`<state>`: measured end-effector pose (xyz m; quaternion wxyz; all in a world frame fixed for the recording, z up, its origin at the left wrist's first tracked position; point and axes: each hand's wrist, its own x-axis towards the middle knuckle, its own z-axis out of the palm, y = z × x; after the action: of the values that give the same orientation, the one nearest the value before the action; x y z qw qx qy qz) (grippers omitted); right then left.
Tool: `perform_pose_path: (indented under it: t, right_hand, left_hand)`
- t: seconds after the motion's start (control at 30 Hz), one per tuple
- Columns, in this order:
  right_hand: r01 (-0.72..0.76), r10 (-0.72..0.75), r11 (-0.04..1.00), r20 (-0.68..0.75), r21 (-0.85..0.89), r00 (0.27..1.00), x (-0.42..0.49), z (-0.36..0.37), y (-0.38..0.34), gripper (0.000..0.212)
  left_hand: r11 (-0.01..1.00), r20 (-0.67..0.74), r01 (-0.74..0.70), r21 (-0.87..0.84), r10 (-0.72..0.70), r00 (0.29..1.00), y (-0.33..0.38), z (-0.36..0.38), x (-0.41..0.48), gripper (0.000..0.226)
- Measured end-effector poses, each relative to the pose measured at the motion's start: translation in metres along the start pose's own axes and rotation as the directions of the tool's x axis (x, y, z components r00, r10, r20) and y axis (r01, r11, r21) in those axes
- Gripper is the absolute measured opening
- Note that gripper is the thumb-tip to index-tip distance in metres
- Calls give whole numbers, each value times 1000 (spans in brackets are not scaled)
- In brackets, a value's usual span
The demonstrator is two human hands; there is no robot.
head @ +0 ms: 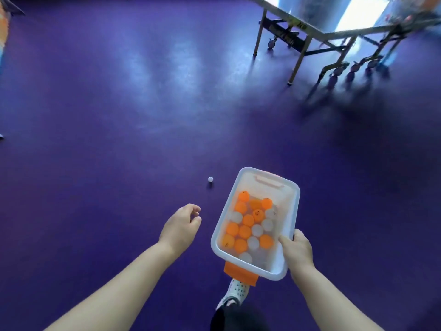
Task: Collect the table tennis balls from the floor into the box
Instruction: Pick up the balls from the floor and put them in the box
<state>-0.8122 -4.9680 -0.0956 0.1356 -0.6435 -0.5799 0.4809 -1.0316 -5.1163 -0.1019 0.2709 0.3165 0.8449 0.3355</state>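
Note:
A clear plastic box [290, 194] with a white rim hangs above the purple floor, holding several orange and white table tennis balls [248, 226]. My right hand [297, 252] grips the box's near right rim, thumb inside. One white ball [210, 179] lies on the floor just left of the box's far end. My left hand [182, 226] reaches out below that ball, fingers loosely curled and holding nothing, a short way from it.
A table tennis table [317, 27] on wheeled metal legs stands at the far right. My foot in a patterned white shoe [235, 292] shows under the box. The purple floor [107, 103] stretches wide to the left and ahead.

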Motion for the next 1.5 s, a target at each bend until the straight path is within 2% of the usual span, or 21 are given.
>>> perform_pose_path:
  t: [0.2,0.47,0.77,0.93,1.17,1.33,1.5]
  right_hand:
    - [-54,55,998,-25,10,998,119,-6,-42,8]
    - [-73,71,993,-27,-98,997,272,0,-126,8]
    - [-110,114,986,19,-127,993,410,66,-202,8]
    - [-149,154,980,31,-134,988,486,112,-227,6]
    - [-167,172,964,5,-207,985,599,177,-209,8]
    - [-155,167,960,32,-232,985,682,233,-162,11]
    - [-159,179,956,60,-247,982,762,293,-99,16]
  left_hand:
    - [1000,46,4,-2,-4,999,42,25,126,25]
    - [976,11,210,-57,-209,978,65,35,260,21]
    - [947,76,319,-37,-315,946,50,37,428,22]
    - [935,157,351,51,-354,922,30,52,531,23]
    - [865,208,463,194,-498,842,-32,106,635,25]
    - [789,262,563,246,-613,746,-100,182,688,29]
    - [734,253,608,302,-677,691,-179,269,734,34]
